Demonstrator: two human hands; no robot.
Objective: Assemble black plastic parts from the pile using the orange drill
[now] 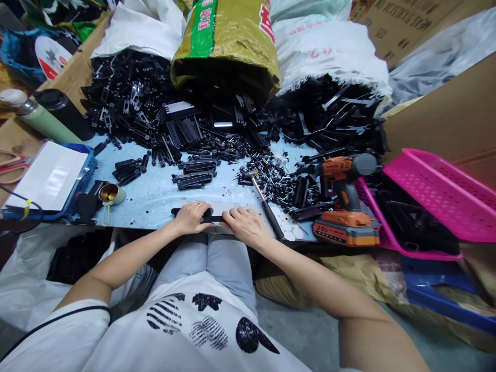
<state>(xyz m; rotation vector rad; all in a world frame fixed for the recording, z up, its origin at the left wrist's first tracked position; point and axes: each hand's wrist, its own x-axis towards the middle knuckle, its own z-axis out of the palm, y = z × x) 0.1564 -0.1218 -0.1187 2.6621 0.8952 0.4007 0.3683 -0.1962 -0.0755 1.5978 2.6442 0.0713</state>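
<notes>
Near the table's front edge, my left hand [190, 217] is closed around the left part of a long black plastic part [214, 218]. My right hand [245, 223] grips the same part's right end, its fingers bent over the top. The part lies level, and its middle shows between the hands. Just beyond them, a small stack of black plastic parts [194, 175] rests on the light blue tabletop [155, 199]. A hammer [267, 206] with a black handle lies right of my right hand, its head near a pile of screws [271, 178].
An orange cordless drill [344, 201] stands at right beside a pink basket [426, 253]. Sacks spill black parts [132, 108] across the back. A blue basket [90, 164], a small cup [111, 194] and a green bottle [46, 121] stand at left.
</notes>
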